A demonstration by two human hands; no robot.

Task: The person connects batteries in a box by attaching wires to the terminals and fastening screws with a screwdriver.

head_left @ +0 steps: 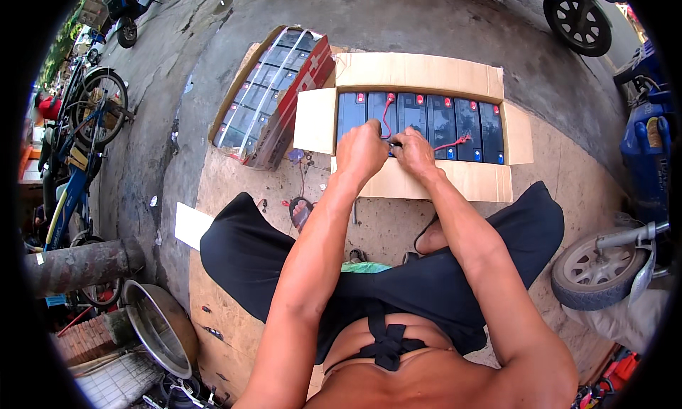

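An opened cardboard box (419,71) in front of me holds a row of dark batteries (441,125) with red and blue terminals. My left hand (362,152) and my right hand (415,152) meet over the near side of the row, fingers closed and pinched close together. What they pinch is too small and too covered to make out. One red wire (386,116) runs from a far terminal down to the fingers. A second red wire (450,144) lies across the batteries, leading from a terminal toward my right hand.
A red-printed carton (307,82) of strapped batteries stands left of the box. Cardboard sheeting (234,189) covers the ground under me. A wheel (600,267) is at right, a metal basin (160,327) and a thick cylinder (85,267) at left. Bicycles (103,107) stand far left.
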